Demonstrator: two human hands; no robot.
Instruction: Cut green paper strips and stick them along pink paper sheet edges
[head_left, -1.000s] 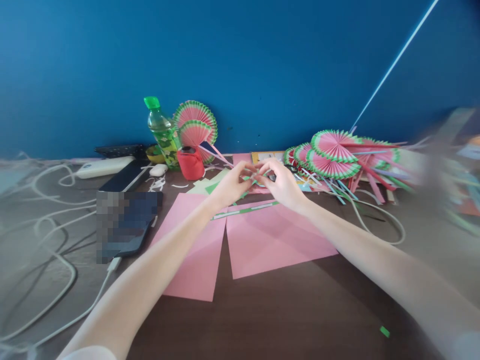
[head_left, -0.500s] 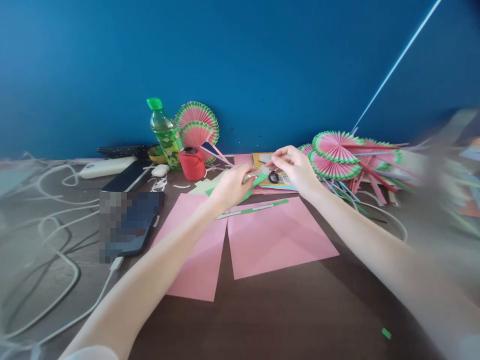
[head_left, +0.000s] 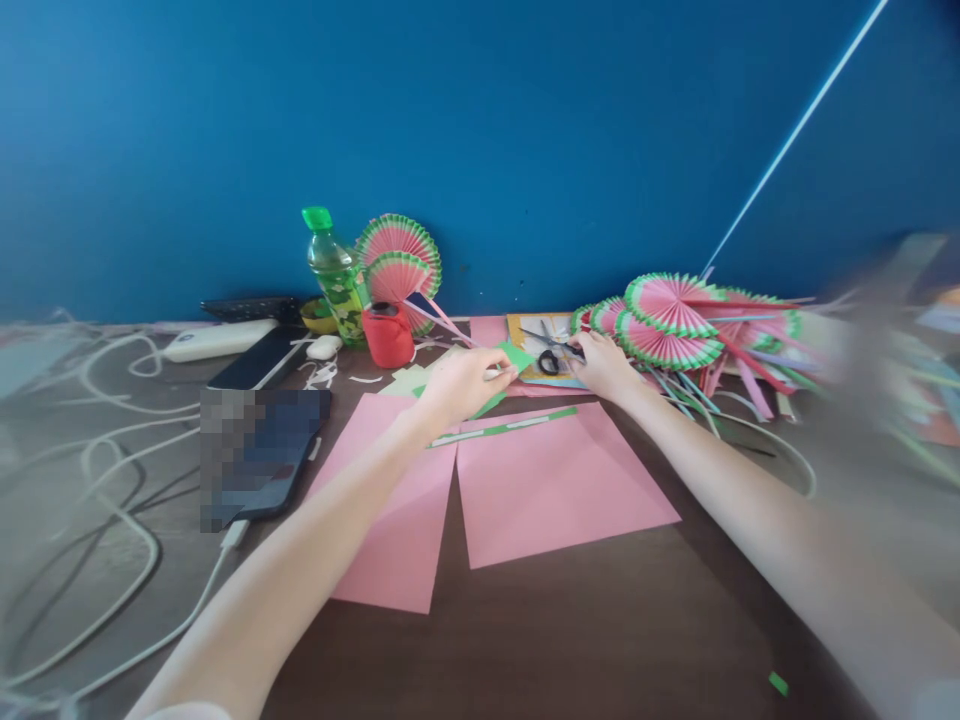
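We see two bare hands reaching over a dark table (head_left: 585, 640). Our left hand (head_left: 463, 383), near the middle, has its fingertips drawn together beside green paper (head_left: 517, 355); we cannot tell what, if anything, they pinch. Our right hand (head_left: 609, 368) has its fingers at a handle of the black scissors (head_left: 556, 347), on the far side; we cannot tell whether they grasp it. Nearer us, a green-and-white strip (head_left: 495, 430) crosses two pink sheets (head_left: 559, 490). Pink-and-green pleated fans (head_left: 667, 300) are heaped far right.
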